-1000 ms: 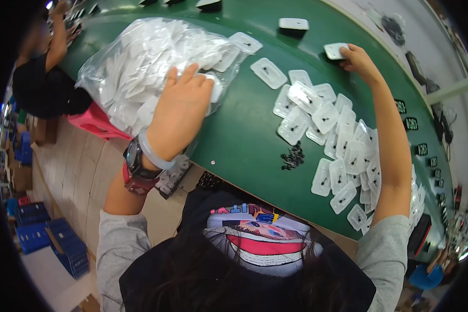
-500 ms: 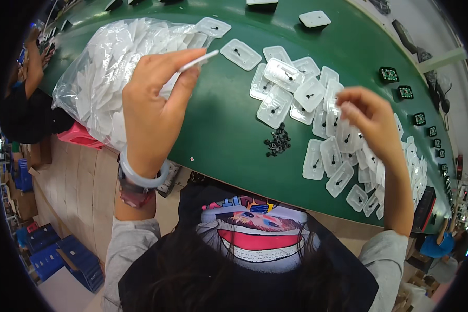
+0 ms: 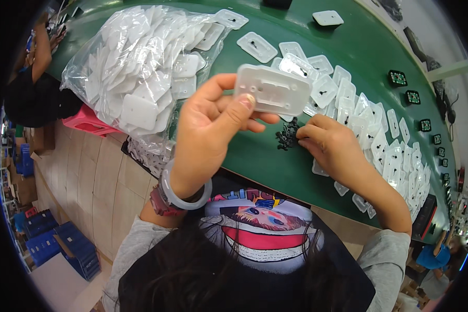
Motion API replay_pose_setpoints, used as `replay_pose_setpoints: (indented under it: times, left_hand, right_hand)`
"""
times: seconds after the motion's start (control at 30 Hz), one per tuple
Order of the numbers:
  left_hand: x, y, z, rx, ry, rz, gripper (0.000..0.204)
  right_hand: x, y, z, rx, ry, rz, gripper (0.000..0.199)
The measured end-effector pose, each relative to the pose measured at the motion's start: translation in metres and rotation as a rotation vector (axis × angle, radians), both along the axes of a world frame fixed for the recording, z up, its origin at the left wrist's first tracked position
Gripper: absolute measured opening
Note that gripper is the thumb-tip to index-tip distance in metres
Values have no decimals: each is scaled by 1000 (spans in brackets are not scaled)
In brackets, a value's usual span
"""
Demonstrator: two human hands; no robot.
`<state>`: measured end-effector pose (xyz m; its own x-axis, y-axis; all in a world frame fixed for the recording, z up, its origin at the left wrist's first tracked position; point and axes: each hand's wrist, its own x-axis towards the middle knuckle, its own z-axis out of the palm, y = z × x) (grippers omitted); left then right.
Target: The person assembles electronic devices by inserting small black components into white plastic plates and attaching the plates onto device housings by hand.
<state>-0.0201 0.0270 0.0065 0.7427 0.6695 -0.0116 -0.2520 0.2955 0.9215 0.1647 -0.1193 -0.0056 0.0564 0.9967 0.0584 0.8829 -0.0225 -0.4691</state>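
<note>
A green table [image 3: 275, 171] serves as the landmark. At its left end a clear bag [image 3: 140, 78] bulging with white plastic plates is seen, so much stock appears left. Along its right side many loose plates [image 3: 385, 140] are spread out. Above its near edge one white plate [image 3: 273, 89] is pinched between thumb and fingers of the left hand [image 3: 213, 130]. At a small heap of black parts [image 3: 287, 138] the right hand [image 3: 333, 148] is pressed, fingertips together; whether a part is held cannot be told.
</note>
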Motion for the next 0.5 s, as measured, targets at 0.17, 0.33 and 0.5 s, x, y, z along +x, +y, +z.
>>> replay_pose_setpoints:
  times: [0.17, 0.33, 0.5]
  left_hand:
    - [8, -4, -2, -144, -52, -73, 30]
    - [12, -2, -3, -266, -61, -156, 30]
    - [18, -18, -14, -325, -144, -127, 33]
  right_hand:
    - [-13, -1, 2, 11, -179, 5, 15]
    - [-15, -10, 21, 146, -119, -124, 13]
    - [-18, -8, 56, 388, 174, -321, 11]
